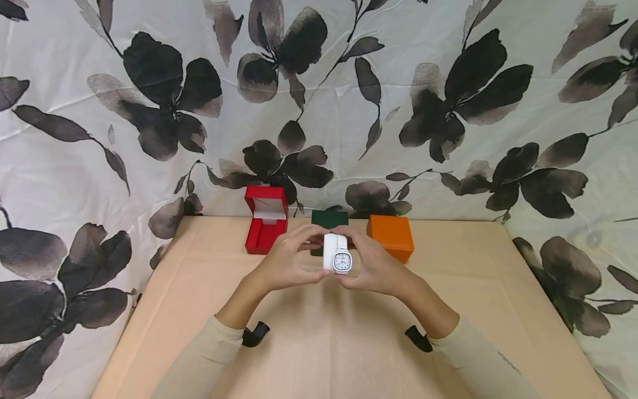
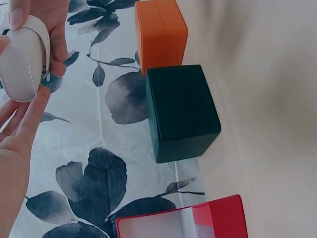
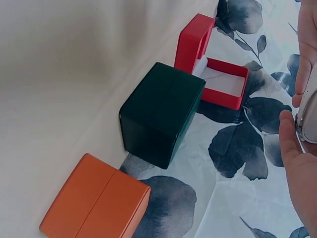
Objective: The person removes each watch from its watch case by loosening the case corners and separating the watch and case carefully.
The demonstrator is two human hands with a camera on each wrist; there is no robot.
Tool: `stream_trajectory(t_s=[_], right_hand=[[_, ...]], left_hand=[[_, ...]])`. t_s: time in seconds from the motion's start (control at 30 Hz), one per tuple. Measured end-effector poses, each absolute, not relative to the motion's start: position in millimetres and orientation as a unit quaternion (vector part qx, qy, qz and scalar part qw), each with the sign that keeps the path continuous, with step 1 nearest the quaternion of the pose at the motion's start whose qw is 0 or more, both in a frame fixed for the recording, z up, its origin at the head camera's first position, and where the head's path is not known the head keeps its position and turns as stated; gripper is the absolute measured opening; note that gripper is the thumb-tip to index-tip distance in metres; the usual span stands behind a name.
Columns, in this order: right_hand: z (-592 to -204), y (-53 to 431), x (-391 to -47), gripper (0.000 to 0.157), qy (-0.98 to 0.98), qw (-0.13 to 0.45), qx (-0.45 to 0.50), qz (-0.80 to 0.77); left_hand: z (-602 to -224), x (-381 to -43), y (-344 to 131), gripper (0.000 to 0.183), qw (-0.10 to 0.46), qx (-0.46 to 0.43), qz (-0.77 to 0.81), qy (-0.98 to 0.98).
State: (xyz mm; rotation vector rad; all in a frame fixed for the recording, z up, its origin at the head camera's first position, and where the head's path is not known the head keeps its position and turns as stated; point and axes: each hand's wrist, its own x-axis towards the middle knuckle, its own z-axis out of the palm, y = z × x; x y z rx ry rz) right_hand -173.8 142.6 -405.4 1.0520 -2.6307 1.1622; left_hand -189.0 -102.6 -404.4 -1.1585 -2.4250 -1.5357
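Both hands hold a white wristwatch (image 1: 342, 261) wrapped round a white cushion (image 1: 328, 252), raised over the middle of the table with the dial towards the head camera. My left hand (image 1: 285, 259) pinches the left side, fingers at the top and thumb at the bottom. On the other side, my right hand (image 1: 377, 261) grips in the same way. In the left wrist view the smooth pale end of the cushion (image 2: 19, 69) faces the camera. Only the edge of the watch and cushion (image 3: 311, 119) enters the right wrist view.
Along the back of the table (image 1: 329, 343) stand three boxes. A red box (image 1: 266, 192) at left has its lid up and a white lining. The closed dark green box (image 1: 329, 218) is partly hidden behind the hands. A closed orange box (image 1: 390, 235) stands at right.
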Motion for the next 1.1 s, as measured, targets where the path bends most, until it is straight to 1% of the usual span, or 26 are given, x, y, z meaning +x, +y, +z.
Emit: stream_trajectory(t_s=[0.3,0.63,0.9,1.1], right_hand=[[-402.6,141.7,-172.7,0.088,-0.860,0.040,0.342,0.377],[-402.0,143.0,-168.8,0.092,-0.861,0.046,0.338,0.376],[-405.0,141.7,-168.9,0.088,-0.859,0.041,0.341,0.380],[-407.9,141.6,-169.5,0.088,-0.857,0.041,0.347,0.379]], left_hand=[[-405.8,-190.4,-104.8,0.068,0.016,-0.374,-0.500,-0.781],[-406.5,-187.7,-106.2,0.068,0.024,-0.372,-0.484,-0.792],[-407.8,-186.4,-106.9,0.069,0.019,-0.372,-0.490,-0.788],[-408.8,-185.5,-107.7,0.071,0.013,-0.371,-0.493,-0.787]])
